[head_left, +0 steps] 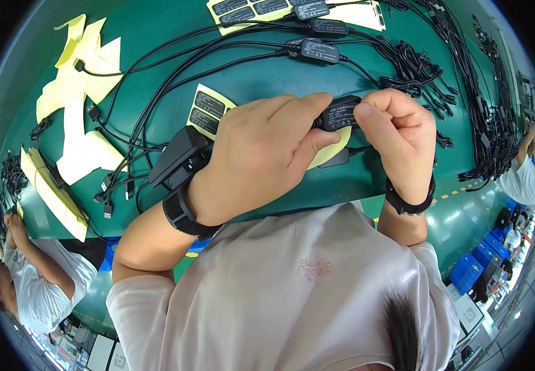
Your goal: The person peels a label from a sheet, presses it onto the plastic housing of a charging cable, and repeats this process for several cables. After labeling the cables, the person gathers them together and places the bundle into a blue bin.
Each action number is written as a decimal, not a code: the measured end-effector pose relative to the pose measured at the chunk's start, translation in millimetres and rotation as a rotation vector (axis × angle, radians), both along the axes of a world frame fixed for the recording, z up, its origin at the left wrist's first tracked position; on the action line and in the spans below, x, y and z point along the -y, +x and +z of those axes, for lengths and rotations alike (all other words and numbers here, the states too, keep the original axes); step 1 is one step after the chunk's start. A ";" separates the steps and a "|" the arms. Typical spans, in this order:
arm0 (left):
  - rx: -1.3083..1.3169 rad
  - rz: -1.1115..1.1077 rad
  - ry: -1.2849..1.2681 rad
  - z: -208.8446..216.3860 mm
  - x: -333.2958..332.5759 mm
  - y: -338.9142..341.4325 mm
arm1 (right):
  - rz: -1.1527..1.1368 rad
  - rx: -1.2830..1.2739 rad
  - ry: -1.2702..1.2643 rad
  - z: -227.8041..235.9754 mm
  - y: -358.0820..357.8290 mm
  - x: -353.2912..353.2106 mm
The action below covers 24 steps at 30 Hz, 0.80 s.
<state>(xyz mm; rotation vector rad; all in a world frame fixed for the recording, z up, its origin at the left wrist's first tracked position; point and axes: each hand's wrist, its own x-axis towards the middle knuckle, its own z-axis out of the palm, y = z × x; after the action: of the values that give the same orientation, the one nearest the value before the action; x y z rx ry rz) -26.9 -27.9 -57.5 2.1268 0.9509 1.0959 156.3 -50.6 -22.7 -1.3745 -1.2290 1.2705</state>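
Note:
Between my two hands is the small black box of a USB charging cable (340,113), with a black printed label on its face. My left hand (261,145) grips the box's left end between thumb and fingers. At its right end, my right hand (400,133) has thumb and forefinger pinched on the label and box edge. Just below the box shows a piece of yellow backing paper, with another black cable box (335,159) partly under it. Beside my left hand lies a yellow sheet of black labels (207,114), partly covered by that hand.
Several labelled cable boxes (320,51) lie at the back, near another label sheet (233,13). Bundled black cables (409,68) fill the right. Crumpled yellow backing paper (94,68) and USB plugs (107,207) are on the left. People work at both sides.

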 end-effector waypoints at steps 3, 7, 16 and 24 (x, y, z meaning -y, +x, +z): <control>-0.020 -0.001 -0.012 1.2 0.6 -0.4 | -0.002 0.038 0.025 1.0 -0.9 0.2; 0.004 0.003 -0.004 -0.6 0.5 0.2 | -0.017 0.108 0.056 1.4 -2.2 1.7; -0.002 0.009 0.014 -0.6 1.3 -0.2 | -0.052 0.441 0.227 -1.4 -3.6 6.6; -0.041 0.013 -0.019 2.7 0.3 -1.1 | -0.080 0.384 0.320 -3.2 -4.7 5.7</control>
<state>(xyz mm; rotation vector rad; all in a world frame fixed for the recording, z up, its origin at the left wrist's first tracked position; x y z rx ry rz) -28.0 -28.2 -54.8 2.1378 0.9917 1.0486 151.6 -56.2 -25.8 -1.4489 -1.5432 0.7311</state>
